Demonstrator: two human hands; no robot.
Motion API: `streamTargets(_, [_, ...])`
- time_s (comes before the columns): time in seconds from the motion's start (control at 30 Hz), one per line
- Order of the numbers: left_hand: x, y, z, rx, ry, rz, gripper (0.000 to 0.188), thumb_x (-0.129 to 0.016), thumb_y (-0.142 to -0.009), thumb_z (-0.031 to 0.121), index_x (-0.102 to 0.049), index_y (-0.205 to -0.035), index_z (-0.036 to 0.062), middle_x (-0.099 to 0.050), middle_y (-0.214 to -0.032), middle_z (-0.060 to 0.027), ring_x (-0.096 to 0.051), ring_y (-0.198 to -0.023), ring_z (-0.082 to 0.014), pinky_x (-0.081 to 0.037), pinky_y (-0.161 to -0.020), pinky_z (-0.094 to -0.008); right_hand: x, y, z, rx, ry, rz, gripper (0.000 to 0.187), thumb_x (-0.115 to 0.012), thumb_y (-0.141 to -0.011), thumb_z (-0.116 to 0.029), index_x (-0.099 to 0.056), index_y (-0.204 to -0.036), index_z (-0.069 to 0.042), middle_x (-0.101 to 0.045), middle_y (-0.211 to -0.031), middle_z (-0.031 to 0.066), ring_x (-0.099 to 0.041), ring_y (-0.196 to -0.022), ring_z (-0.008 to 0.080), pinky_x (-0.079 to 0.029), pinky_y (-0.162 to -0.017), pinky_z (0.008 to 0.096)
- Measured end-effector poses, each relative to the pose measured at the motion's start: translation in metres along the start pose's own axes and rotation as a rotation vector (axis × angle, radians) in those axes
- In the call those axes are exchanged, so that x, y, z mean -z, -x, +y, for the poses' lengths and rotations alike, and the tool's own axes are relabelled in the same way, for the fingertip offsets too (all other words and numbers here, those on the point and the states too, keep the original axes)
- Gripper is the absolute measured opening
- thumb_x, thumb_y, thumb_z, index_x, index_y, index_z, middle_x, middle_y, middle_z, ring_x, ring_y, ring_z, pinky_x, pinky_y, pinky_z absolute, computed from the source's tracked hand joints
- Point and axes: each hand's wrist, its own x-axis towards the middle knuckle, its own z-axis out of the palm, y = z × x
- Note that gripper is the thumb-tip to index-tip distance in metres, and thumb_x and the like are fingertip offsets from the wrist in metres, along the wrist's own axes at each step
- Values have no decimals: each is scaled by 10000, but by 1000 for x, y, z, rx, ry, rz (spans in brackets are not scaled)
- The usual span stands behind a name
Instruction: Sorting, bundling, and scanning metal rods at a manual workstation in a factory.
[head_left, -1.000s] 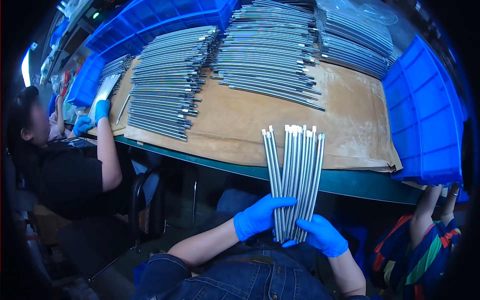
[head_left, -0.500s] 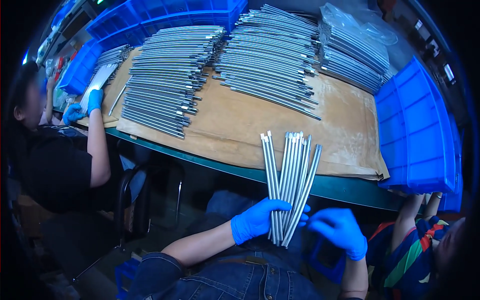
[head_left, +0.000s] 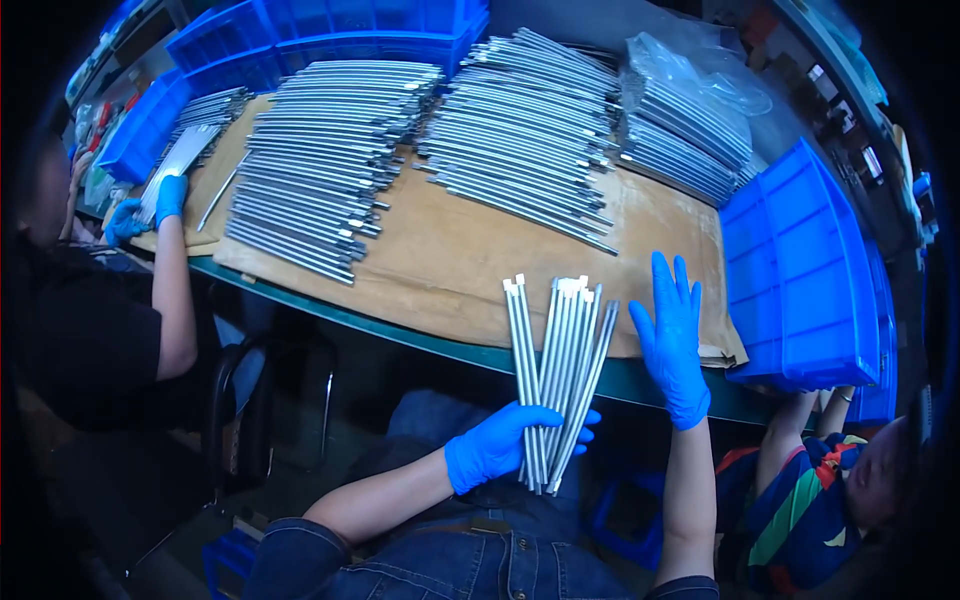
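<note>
My left hand [head_left: 505,440], in a blue glove, is wrapped round a fanned bunch of metal rods [head_left: 562,350] in front of my body. The rods stand nearly upright, their upper ends reaching over the table's near edge. To the right of them, my gloved right hand [head_left: 675,345] is raised with its fingers stretched out and nothing in it. Beyond it, on the brown sheet [head_left: 460,270], lie a middle stack of rods [head_left: 520,140] and a left stack of rods [head_left: 320,160].
At the right of the table stands a blue crate [head_left: 800,280]; more blue crates [head_left: 370,50] line the back. Plastic film [head_left: 690,75] covers rods at the back right. A co-worker's gloved hand [head_left: 171,198] is at the left, and another person [head_left: 800,490] is at lower right.
My right hand has moved up and away from the rod bunch, toward the table, and its fingers have straightened. My left hand still grips the rods. The whole view has shifted slightly.
</note>
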Motion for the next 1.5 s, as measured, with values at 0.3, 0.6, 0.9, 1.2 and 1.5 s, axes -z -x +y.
streamTargets(0.3, [4, 3, 1, 2, -20, 55, 589, -556, -790, 111, -360, -1325, -36, -533, -1209, -206, -568, -1056, -291, -445, -946, -407, 30, 69, 11, -100, 110, -61, 528, -571, -868, -218, -394, -1320, -10, -471, -1289, 175, -361, -1271, 336, -134, -1078, 536])
streamTargets(0.6, [-2, 2, 4, 10, -38, 62, 589, -542, -781, 97, -358, -1320, -52, -532, -1206, -214, -566, -1058, -299, -443, -948, -414, 34, 73, 9, -123, 83, -41, 482, -589, -850, -210, -460, -1268, -8, -524, -1224, 177, -406, -1238, 331, -177, -1066, 538])
streamTargets(0.9, [-10, 6, 5, 12, -39, 137, 583, -504, -782, 86, -351, -1326, -54, -519, -1215, -225, -565, -1057, -306, -433, -958, -439, 30, 68, 0, -131, 70, -62, 507, -601, -835, -187, -439, -1288, -25, -466, -1291, 190, -389, -1248, 354, -188, -1075, 510])
streamTargets(1.2, [-32, 18, 24, 180, -38, 158, 578, -530, -765, 138, -385, -1291, -53, -546, -1160, -204, -570, -1031, -305, -435, -937, -472, 10, 16, -36, 590, -206, -206, 761, -680, -650, -139, -376, -1344, -75, -332, -1411, 166, -302, -1305, 381, -256, -1050, 515])
streamTargets(1.5, [-81, 60, 58, 146, -299, 378, 425, -516, -852, 303, -518, -1145, -5, -608, -918, -126, -594, -771, -245, -494, -698, -365, -30, -30, -76, 1024, -505, -18, 746, -723, -588, -171, -440, -1270, -69, -482, -1251, 165, -400, -1227, 371, -281, -1041, 527])
